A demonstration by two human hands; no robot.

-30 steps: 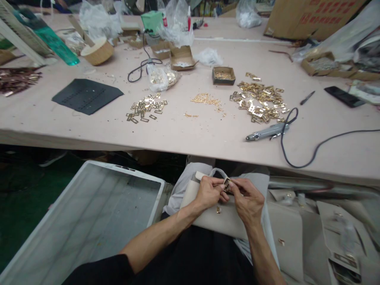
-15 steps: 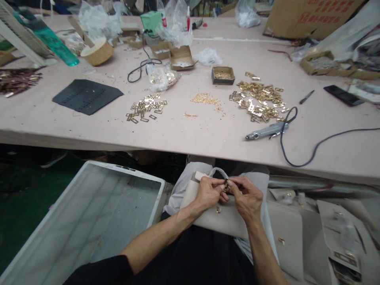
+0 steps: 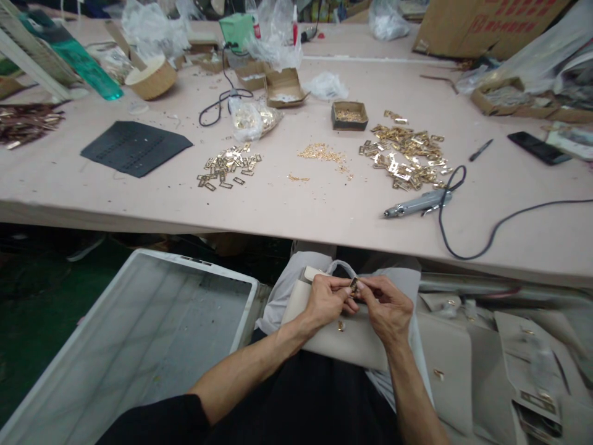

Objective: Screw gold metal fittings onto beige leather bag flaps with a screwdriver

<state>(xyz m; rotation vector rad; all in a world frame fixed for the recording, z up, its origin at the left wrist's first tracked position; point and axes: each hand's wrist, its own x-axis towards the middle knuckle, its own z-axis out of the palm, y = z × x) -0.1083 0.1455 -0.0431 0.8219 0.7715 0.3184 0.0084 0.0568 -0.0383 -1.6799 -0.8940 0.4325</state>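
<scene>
Over the beige bag (image 3: 354,343), left hand (image 3: 324,301) and right hand (image 3: 389,307) are equally close, pinching a tiny metal piece (image 3: 354,285) kinda tilted between them.

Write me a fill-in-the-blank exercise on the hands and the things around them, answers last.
1. Of the left hand and the right hand, ____ grip the small metal piece over the bag.
2. The large grey bin is to the ____ of the bag.
3. The black phone lies to the ____ of the grey tool.
4. The cardboard box has ____ print.

Missing words: both; left; right; red.
</scene>
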